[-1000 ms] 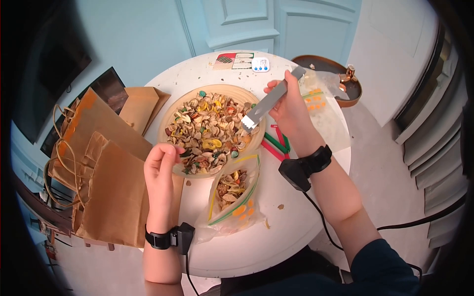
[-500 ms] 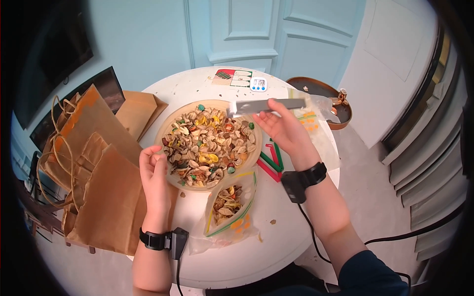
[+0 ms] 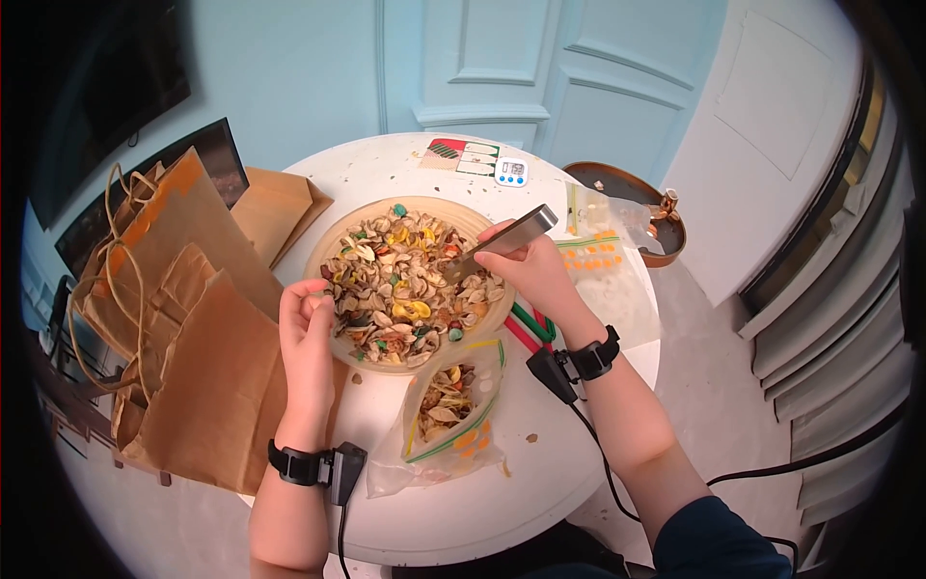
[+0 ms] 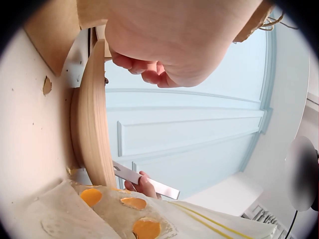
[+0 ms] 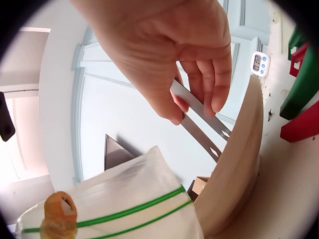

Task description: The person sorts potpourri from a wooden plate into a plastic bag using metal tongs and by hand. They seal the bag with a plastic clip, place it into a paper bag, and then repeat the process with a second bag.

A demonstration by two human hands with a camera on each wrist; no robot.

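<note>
My right hand [image 3: 536, 273] grips metal tongs [image 3: 526, 230] between thumb and fingers. The tips of the tongs point down into the dried petals [image 3: 400, 280] that fill the round wooden bowl [image 3: 371, 367]; in the right wrist view both arms of the tongs [image 5: 199, 139] stand a little apart, and their ends pass behind the bowl's rim. By the bowl's left rim hovers my left hand [image 3: 309, 333], fingers loosely curled, with nothing seen in them. In front of the bowl stands an unzipped clear zip bag [image 3: 463, 454], partly filled with the same petals.
Brown paper bags [image 3: 207, 386] crowd the table's left side. Red and green strips [image 3: 531, 328] lie right of the bowl, near another zip bag [image 3: 593, 253]. A white timer [image 3: 512, 172] and a patterned card [image 3: 463, 155] are at the back of the white table [image 3: 502, 511].
My right hand has turned the tongs, first level and then tips down, and lowered them to the petals. My left hand stays near the bowl's left rim.
</note>
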